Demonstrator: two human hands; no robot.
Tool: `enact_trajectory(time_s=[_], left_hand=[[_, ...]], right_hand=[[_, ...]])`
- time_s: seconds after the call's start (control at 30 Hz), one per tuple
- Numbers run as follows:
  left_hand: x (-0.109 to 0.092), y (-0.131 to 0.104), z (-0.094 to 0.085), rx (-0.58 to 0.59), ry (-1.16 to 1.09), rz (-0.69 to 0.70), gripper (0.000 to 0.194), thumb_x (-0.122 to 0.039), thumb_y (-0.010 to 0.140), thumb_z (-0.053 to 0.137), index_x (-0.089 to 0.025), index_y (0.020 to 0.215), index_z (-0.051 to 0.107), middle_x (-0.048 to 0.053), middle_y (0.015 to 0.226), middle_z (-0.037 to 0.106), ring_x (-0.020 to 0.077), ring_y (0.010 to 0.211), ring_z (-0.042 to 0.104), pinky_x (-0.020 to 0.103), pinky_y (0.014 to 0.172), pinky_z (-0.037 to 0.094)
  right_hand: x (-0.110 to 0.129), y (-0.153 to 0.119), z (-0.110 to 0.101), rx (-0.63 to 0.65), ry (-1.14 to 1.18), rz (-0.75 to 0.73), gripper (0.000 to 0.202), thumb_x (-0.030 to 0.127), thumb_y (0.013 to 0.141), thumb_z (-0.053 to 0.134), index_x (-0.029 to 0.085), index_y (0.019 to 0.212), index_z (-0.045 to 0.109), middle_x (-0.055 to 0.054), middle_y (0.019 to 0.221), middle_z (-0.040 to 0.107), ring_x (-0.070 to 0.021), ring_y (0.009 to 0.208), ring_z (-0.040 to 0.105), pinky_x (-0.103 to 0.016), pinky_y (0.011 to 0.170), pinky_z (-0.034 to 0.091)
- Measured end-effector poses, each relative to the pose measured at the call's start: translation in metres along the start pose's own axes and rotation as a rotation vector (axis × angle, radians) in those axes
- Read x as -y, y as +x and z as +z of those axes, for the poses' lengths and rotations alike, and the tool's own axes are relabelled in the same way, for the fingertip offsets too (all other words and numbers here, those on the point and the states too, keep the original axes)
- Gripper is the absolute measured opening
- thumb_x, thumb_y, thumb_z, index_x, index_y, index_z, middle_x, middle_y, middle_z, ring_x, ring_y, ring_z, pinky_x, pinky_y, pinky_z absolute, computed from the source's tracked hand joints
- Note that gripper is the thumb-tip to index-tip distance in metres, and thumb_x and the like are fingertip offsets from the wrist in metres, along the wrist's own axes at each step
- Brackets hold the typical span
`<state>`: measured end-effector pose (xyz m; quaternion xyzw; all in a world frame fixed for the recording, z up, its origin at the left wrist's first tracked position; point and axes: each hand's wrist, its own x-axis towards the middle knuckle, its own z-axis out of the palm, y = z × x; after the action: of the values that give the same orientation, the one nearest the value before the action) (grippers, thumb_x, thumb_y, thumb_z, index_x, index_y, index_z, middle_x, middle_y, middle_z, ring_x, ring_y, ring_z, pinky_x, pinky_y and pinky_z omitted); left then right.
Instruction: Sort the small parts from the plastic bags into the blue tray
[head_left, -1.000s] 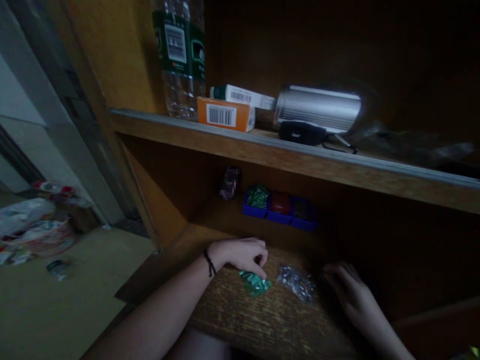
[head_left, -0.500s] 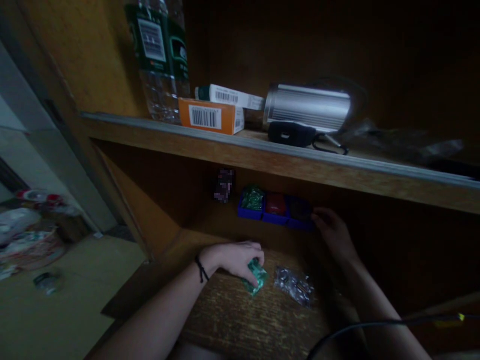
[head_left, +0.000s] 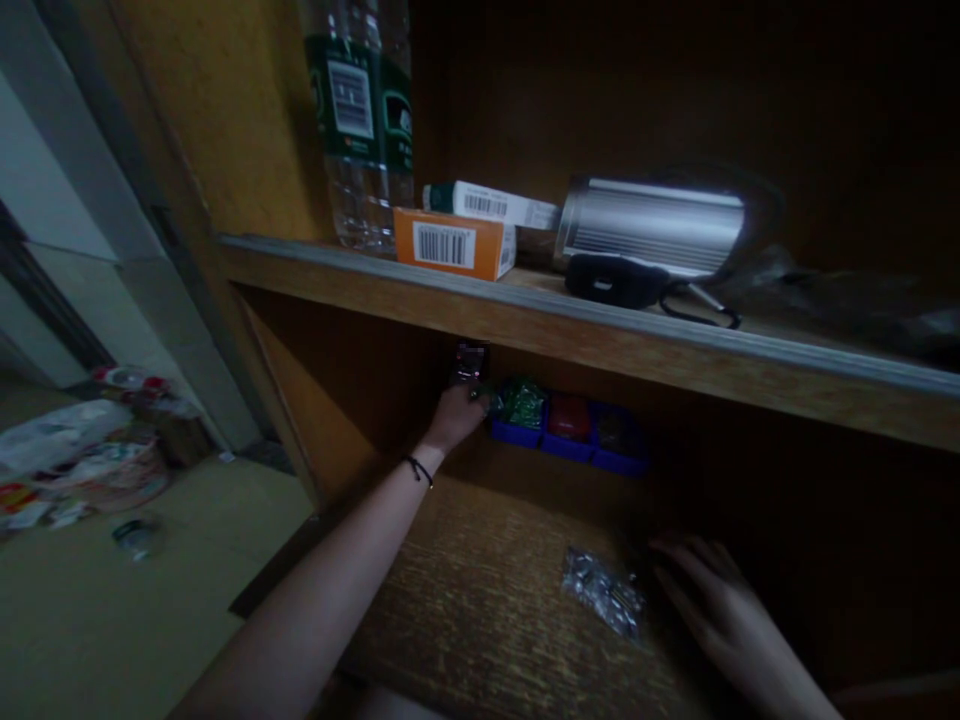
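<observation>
Green packets (head_left: 523,402): heaped in left compartment of blue tray (head_left: 517,433), back of lower shelf (head_left: 480,560).
Left hand (head_left: 456,415): fingers bunched at tray's left end; whether pinching anything, cannot tell. Right hand (head_left: 709,595): fingers loosely spread, nothing seen in grasp, beside clear packet (head_left: 604,592). Risks: knuckles nudging the heap could spill it over the rim; a careless right-hand sweep could shift the clear packet.

Left arm (head_left: 360,560) stretched deep, right hand (head_left: 716,605) nearer the front edge.
The left hand (head_left: 457,417) reached toward the lower shelf (head_left: 465,610)'s back left corner, fingers (head_left: 474,393) bent, their tips hard to see; the right hand's fingers curved loosely, palm turned down.
</observation>
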<state>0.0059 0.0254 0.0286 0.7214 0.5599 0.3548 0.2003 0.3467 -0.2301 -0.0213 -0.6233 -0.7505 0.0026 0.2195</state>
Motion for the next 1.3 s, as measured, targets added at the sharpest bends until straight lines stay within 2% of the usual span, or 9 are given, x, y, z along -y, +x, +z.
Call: enact_trajectory(time_s=[0.13, 0.27, 0.47, 0.6, 0.8, 0.9, 0.97, 1.13, 1.3], left_hand=[[-0.015, 0.028, 0.007, 0.028, 0.326, 0.046, 0.030, -0.024, 0.091, 0.054, -0.013, 0.114, 0.071, 0.015, 0.114, 0.074, 0.0254, 0.106, 0.069, 0.030, 0.089, 0.053], [-0.031, 0.043, 0.023, 0.093, 0.407, 0.057, 0.027, -0.026, 0.088, 0.058, -0.013, 0.103, 0.076, 0.016, 0.106, 0.076, 0.0275, 0.103, 0.071, 0.031, 0.088, 0.054], [-0.036, 0.050, 0.039, 0.143, 0.500, 0.068, 0.032, -0.022, 0.087, 0.056, -0.012, 0.112, 0.073, 0.018, 0.110, 0.074, 0.0294, 0.107, 0.070, 0.033, 0.090, 0.055], [-0.036, 0.049, 0.045, 0.179, 0.529, 0.051, 0.033, -0.019, 0.087, 0.055, -0.012, 0.115, 0.071, 0.019, 0.114, 0.073, 0.0291, 0.109, 0.069, 0.035, 0.092, 0.055], [-0.040, 0.046, 0.041, 0.251, 0.532, 0.031, 0.033, -0.028, 0.093, 0.052, -0.012, 0.112, 0.073, 0.021, 0.117, 0.072, 0.0311, 0.111, 0.068, 0.036, 0.093, 0.054], [-0.040, 0.044, 0.035, 0.300, 0.515, 0.048, 0.040, -0.038, 0.096, 0.048, -0.012, 0.112, 0.074, 0.022, 0.118, 0.071, 0.0325, 0.112, 0.068, 0.037, 0.093, 0.054], [-0.039, 0.042, 0.032, 0.323, 0.507, 0.050, 0.041, -0.037, 0.097, 0.044, -0.012, 0.109, 0.075, 0.022, 0.116, 0.072, 0.0319, 0.111, 0.068, 0.036, 0.092, 0.054], [-0.040, 0.040, 0.035, 0.363, 0.495, 0.021, 0.035, -0.029, 0.091, 0.050, -0.012, 0.109, 0.076, 0.022, 0.117, 0.072, 0.0326, 0.112, 0.068, 0.036, 0.092, 0.053], [-0.041, 0.040, 0.034, 0.393, 0.479, -0.005, 0.036, -0.029, 0.090, 0.051, -0.013, 0.114, 0.074, 0.020, 0.117, 0.072, 0.0306, 0.111, 0.068, 0.033, 0.089, 0.054]], right_hand=[[-0.015, -0.030, 0.009, 0.025, -0.121, -0.071, 0.034, 0.040, 0.095, 0.055, 0.032, 0.125, 0.067, -0.005, 0.129, 0.069, -0.0290, 0.116, 0.065, -0.048, 0.100, 0.050], [-0.023, -0.039, 0.015, 0.001, -0.189, -0.120, 0.038, 0.041, 0.095, 0.055, 0.033, 0.131, 0.065, -0.003, 0.137, 0.066, -0.0300, 0.123, 0.062, -0.048, 0.102, 0.050], [-0.028, -0.041, 0.017, -0.041, -0.236, -0.180, 0.040, 0.040, 0.094, 0.053, 0.031, 0.131, 0.065, -0.003, 0.136, 0.067, -0.0325, 0.122, 0.063, -0.048, 0.094, 0.055], [-0.033, -0.043, 0.021, -0.014, -0.199, -0.145, 0.039, 0.036, 0.093, 0.052, 0.029, 0.128, 0.067, -0.006, 0.130, 0.070, -0.0319, 0.117, 0.066, -0.047, 0.093, 0.056], [-0.034, -0.044, 0.027, -0.016, -0.109, -0.041, 0.041, 0.038, 0.095, 0.050, 0.029, 0.132, 0.063, -0.008, 0.131, 0.067, -0.0311, 0.118, 0.064, -0.050, 0.100, 0.053], [-0.033, -0.046, 0.028, -0.085, -0.119, 0.082, 0.040, 0.045, 0.094, 0.050, 0.029, 0.127, 0.065, -0.009, 0.125, 0.069, -0.0335, 0.114, 0.065, -0.053, 0.096, 0.055], [-0.032, -0.046, 0.028, -0.111, -0.128, 0.129, 0.039, 0.047, 0.092, 0.052, 0.029, 0.123, 0.067, -0.010, 0.120, 0.071, -0.0349, 0.111, 0.066, -0.053, 0.092, 0.056], [-0.037, -0.047, 0.030, -0.072, -0.069, 0.108, 0.034, 0.037, 0.091, 0.052, 0.027, 0.120, 0.067, -0.011, 0.114, 0.071, -0.0327, 0.103, 0.068, -0.049, 0.088, 0.058], [-0.037, -0.047, 0.028, -0.076, 0.052, 0.089, 0.035, 0.033, 0.093, 0.050, 0.025, 0.123, 0.064, -0.011, 0.121, 0.069, -0.0302, 0.106, 0.069, -0.045, 0.090, 0.059]])
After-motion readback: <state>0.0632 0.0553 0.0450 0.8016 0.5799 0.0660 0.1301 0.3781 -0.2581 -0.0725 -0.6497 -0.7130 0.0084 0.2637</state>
